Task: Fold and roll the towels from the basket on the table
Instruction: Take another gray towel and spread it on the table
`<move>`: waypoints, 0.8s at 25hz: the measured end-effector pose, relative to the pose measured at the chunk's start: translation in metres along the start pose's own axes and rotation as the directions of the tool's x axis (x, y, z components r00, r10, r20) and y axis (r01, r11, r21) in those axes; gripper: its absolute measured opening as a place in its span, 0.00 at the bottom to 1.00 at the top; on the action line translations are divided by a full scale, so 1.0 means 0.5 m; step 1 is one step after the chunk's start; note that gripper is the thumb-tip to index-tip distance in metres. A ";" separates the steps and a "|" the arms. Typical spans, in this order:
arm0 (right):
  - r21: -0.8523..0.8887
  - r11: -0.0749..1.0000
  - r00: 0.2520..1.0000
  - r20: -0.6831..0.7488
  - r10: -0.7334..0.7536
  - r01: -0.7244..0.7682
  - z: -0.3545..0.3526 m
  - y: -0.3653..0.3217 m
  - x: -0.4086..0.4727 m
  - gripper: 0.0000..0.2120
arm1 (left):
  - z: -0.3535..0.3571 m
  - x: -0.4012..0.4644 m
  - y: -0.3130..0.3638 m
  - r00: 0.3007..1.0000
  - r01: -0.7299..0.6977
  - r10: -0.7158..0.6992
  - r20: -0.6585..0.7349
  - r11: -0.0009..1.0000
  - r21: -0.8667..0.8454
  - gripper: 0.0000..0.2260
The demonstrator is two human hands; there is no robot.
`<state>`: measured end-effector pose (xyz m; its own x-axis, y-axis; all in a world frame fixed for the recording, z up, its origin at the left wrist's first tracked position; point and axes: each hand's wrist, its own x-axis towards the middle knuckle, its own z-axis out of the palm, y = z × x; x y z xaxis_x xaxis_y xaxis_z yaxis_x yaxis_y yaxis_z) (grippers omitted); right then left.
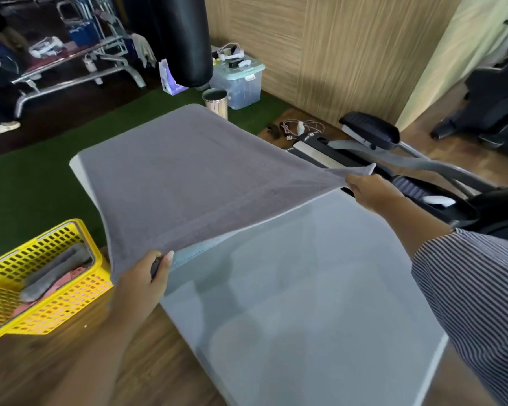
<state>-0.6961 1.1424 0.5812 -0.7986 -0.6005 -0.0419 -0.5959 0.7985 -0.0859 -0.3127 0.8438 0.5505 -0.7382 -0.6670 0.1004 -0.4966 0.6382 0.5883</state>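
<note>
At lower left sits your yellow basket (46, 284) with a rolled towel (55, 271) inside. Your left hand (143, 284) pinches the grey towel's (185, 177) near corner; your right hand (370, 190) pinches its other corner, mid-right, above the table (320, 303).

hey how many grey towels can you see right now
2: one grey towel spread over the table, its near corners held by both hands; one rolled grey towel in the yellow basket. More may be hidden underneath.

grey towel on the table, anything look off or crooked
The grey towel lies askew: its far end overhangs the table edge, and its near edge is lifted between the left hand and right hand, not flat. No damage shows.
</note>
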 end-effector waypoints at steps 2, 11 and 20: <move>-0.030 1.000 1.000 0.002 0.004 -0.004 0.005 0.029 -0.045 0.12 | 0.007 -0.040 0.017 1.000 0.013 -0.013 0.006 1.000 -0.020 0.15; -0.138 0.983 0.982 0.157 -0.103 0.125 -0.050 0.156 -0.158 0.13 | 0.051 -0.257 0.083 0.995 -0.087 0.085 -0.055 0.995 -0.042 0.11; 0.037 0.882 0.841 0.283 -0.461 0.470 0.054 0.372 -0.162 0.13 | 0.276 -0.503 0.189 0.878 0.467 -0.461 -0.130 0.884 0.013 0.17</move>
<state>-0.7399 1.3385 0.5415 -0.3732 -0.8853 -0.2774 -0.8980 0.4199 -0.1318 -0.2370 1.1248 0.4699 -0.3597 -0.9297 -0.0793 -0.7895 0.2579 0.5569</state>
